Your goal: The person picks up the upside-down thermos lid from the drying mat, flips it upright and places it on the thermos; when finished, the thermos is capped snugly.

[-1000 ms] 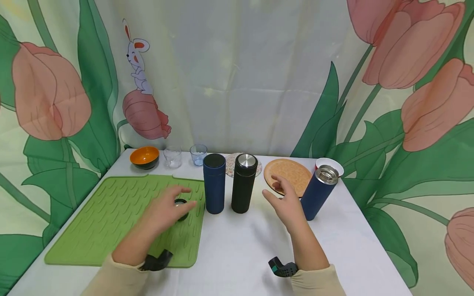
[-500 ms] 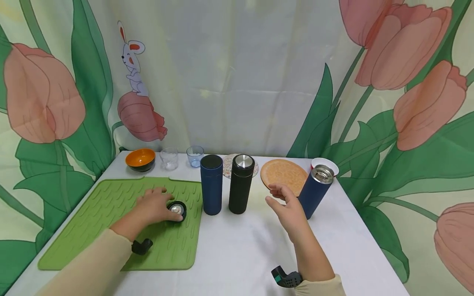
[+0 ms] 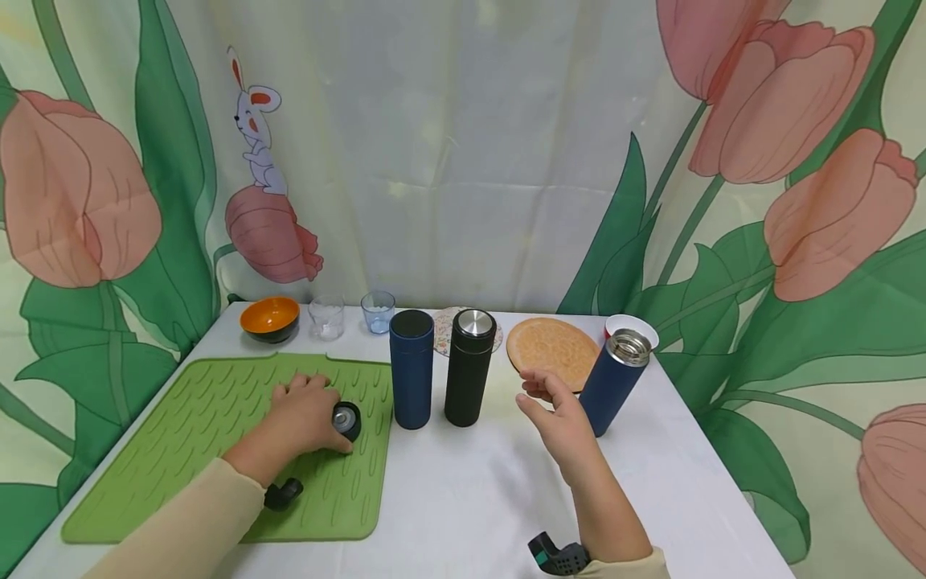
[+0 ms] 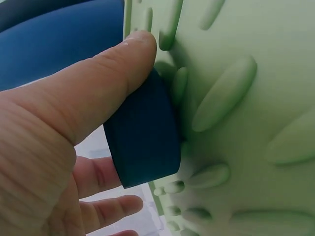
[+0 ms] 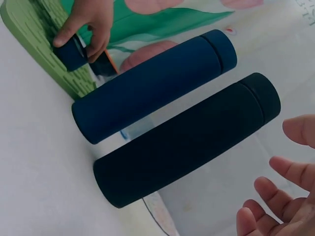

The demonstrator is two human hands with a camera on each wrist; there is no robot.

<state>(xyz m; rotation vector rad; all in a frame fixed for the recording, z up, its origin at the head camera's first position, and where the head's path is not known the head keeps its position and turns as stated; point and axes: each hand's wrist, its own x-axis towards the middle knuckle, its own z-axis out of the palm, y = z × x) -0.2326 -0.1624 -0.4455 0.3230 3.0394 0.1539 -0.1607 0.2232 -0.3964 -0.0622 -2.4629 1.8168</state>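
Note:
My left hand (image 3: 304,414) pinches a dark blue bottle lid (image 3: 347,421) between thumb and fingers at the right part of the green ribbed mat (image 3: 217,450). In the left wrist view, the lid (image 4: 145,132) stands on edge close against the mat. The lid's inner side shows a metallic centre in the head view. My right hand (image 3: 560,422) hovers with loosely bent fingers, holding nothing, just left of a lidless blue bottle (image 3: 615,386) with a bare steel mouth. Between the hands stand a lidded blue bottle (image 3: 411,374) and a black bottle (image 3: 469,374) with a silver-topped lid.
Along the back are an orange bowl (image 3: 270,316), a clear glass (image 3: 327,318) and a bluish glass (image 3: 379,312). A patterned round mat (image 3: 443,328) lies behind the bottles. Further right are a round tan board (image 3: 553,350) and a white bowl (image 3: 637,323).
My left hand has moved down onto the mat and taken hold of the lid, which now sits tilted. The right hand has barely moved.

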